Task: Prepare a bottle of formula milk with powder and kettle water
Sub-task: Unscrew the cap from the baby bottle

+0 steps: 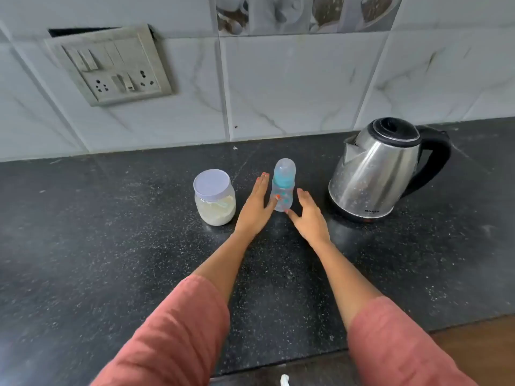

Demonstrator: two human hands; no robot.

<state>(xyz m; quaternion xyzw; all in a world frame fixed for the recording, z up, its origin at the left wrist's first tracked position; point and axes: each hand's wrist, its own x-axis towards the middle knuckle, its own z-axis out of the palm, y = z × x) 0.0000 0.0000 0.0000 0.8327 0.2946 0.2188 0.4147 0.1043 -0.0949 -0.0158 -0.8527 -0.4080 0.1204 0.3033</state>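
Note:
A small clear baby bottle (283, 188) with a teal collar and a clear cap stands upright on the black counter (111, 246). My left hand (257, 207) reaches in from its left with straight fingers, and the thumb touches the bottle's side. My right hand (308, 215) is just right of the bottle, fingers straight, thumb near the bottle's base. A clear jar of pale powder (214, 197) with a white lid stands left of my left hand. A steel kettle (381, 171) with a black lid and handle stands to the right.
A tiled wall (278, 87) closes the counter at the back, with a switch and socket plate (111, 65) at upper left. The counter's front edge runs near the bottom, with wood floor (479, 344) at lower right.

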